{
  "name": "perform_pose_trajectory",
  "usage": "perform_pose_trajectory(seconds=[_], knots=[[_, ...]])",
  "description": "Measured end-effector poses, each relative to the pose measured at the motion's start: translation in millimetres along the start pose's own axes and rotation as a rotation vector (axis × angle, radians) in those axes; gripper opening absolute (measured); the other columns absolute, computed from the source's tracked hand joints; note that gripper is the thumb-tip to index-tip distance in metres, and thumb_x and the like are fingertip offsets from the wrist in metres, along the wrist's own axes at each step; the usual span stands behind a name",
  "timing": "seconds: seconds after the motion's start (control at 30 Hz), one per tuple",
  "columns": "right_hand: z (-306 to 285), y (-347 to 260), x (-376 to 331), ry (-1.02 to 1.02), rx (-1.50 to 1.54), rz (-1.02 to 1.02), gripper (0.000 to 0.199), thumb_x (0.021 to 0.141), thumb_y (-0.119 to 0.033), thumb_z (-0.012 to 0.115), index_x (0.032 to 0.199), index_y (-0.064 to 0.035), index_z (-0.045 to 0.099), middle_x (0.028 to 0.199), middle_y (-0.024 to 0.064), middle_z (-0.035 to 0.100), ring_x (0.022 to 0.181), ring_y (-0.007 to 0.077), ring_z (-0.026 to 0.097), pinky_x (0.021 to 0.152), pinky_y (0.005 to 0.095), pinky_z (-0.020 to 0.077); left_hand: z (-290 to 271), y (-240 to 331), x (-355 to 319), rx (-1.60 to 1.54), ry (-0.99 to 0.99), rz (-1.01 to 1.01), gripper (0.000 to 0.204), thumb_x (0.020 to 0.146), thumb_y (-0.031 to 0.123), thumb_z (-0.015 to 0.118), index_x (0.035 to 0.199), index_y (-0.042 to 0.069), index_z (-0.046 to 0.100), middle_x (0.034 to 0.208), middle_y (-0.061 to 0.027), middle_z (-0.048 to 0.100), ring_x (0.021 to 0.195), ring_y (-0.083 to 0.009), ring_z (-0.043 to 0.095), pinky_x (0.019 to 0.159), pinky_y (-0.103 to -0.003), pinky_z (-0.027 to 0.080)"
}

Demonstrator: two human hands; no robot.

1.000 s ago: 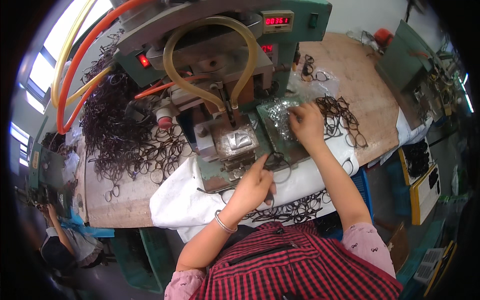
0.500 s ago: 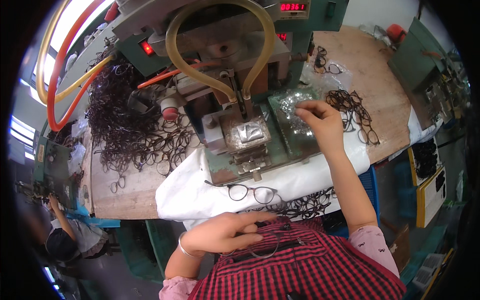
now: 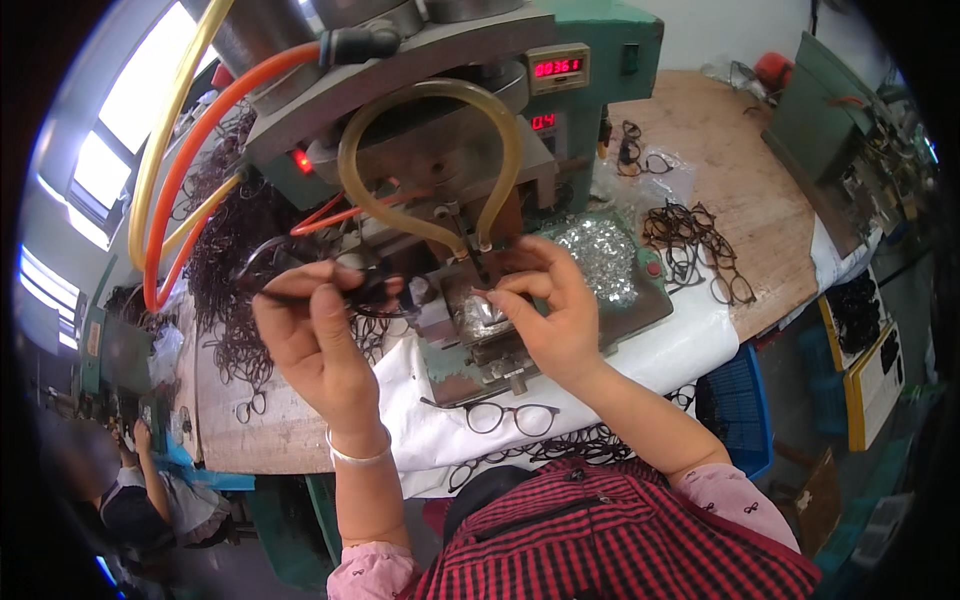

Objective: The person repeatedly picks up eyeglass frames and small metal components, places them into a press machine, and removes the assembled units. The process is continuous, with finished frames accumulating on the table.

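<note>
Pinched in my left hand [image 3: 325, 340], a dark eyeglass frame [image 3: 372, 290] is raised beside the left of the press machine [image 3: 590, 90]. My right hand [image 3: 555, 315] is at the press's work block [image 3: 478, 318], below the tool between the ends of the looped yellow tube [image 3: 350, 150]. Its thumb and forefinger are pressed together; whatever is between them is too small to make out. Right of that hand lies a heap of small shiny silver pieces [image 3: 598, 258] on the green machine base. Another eyeglass frame [image 3: 512, 418] rests on the white cloth in front.
A large tangle of dark frames [image 3: 205, 240] covers the table's left. More frames [image 3: 690, 235] lie to the right. Orange hoses [image 3: 200, 150] arch at the upper left. A blue basket [image 3: 748, 410] stands at the right edge; another person [image 3: 150, 480] sits at far left.
My right hand has moved left from the silver pieces to the press's work block. My left hand has risen from my lap to the machine's left side with the eyeglass frame.
</note>
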State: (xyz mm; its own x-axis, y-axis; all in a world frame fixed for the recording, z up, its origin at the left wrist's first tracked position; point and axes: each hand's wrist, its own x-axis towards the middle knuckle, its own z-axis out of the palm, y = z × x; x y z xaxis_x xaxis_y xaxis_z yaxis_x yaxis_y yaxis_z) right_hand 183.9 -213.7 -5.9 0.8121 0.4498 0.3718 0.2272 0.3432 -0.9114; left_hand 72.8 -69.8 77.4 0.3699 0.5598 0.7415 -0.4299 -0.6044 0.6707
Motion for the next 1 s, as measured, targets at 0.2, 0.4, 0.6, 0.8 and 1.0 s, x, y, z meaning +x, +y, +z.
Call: perform_pose_trajectory(seconds=[0.2,0.4,0.6,0.8,1.0], knots=[[2.8,3.6,3.7,0.025,-0.133,-0.146,0.060,0.083,-0.002,0.075,0.135,0.0008,0.046,0.091,0.0075,0.072,0.091,0.0111,0.067,0.085,0.0255,0.0499,3.5,6.6,0.4,-0.144,-0.009,-0.050,0.008,0.103,0.010,0.049,0.105,0.003,0.049,0.097,-0.0091,0.059,0.078,-0.0171,0.063,0.068,-0.032,0.059],[6.7,-1.8,3.4,0.028,-0.009,-0.023,0.060,0.082,-0.002,0.075,0.134,0.0025,0.045,0.096,0.0103,0.071,0.094,0.0129,0.066,0.085,0.0269,0.0503,0.1,7.4,0.1,-0.155,0.012,-0.115,0.008,0.103,0.011,0.052,0.103,0.003,0.051,0.097,-0.0091,0.061,0.082,-0.0152,0.064,0.068,-0.032,0.062],[-4.2,-2.1,7.9,-0.012,-0.234,-0.185,0.044,0.079,-0.003,0.076,0.118,0.0007,0.057,0.097,0.0103,0.070,0.089,0.0202,0.068,0.080,0.0304,0.0514,0.3,11.8,0.5,-0.119,0.026,-0.112,0.008,0.102,0.010,0.054,0.100,0.002,0.054,0.096,-0.0077,0.063,0.084,-0.0146,0.063,0.070,-0.029,0.059],[-11.0,-3.3,10.9,0.004,-0.295,-0.163,0.009,0.079,-0.006,0.076,0.084,-0.0010,0.071,0.095,0.0100,0.069,0.091,0.0222,0.066,0.080,0.0314,0.0525,-8.9,22.8,-27.9,-0.203,0.100,-0.064,0.010,0.100,0.002,0.050,0.110,-0.001,0.048,0.100,-0.0156,0.058,0.088,-0.0206,0.062,0.067,-0.034,0.060],[-8.1,-8.7,15.1,-0.022,-0.414,-0.287,0.015,0.080,-0.002,0.072,0.095,0.0020,0.070,0.094,0.0126,0.070,0.088,0.0248,0.067,0.080,0.0339,0.0530,-4.9,24.0,-11.3,-0.161,0.042,-0.128,0.008,0.099,0.002,0.054,0.107,0.000,0.051,0.101,-0.0121,0.059,0.092,-0.0171,0.062,0.071,-0.035,0.062]])
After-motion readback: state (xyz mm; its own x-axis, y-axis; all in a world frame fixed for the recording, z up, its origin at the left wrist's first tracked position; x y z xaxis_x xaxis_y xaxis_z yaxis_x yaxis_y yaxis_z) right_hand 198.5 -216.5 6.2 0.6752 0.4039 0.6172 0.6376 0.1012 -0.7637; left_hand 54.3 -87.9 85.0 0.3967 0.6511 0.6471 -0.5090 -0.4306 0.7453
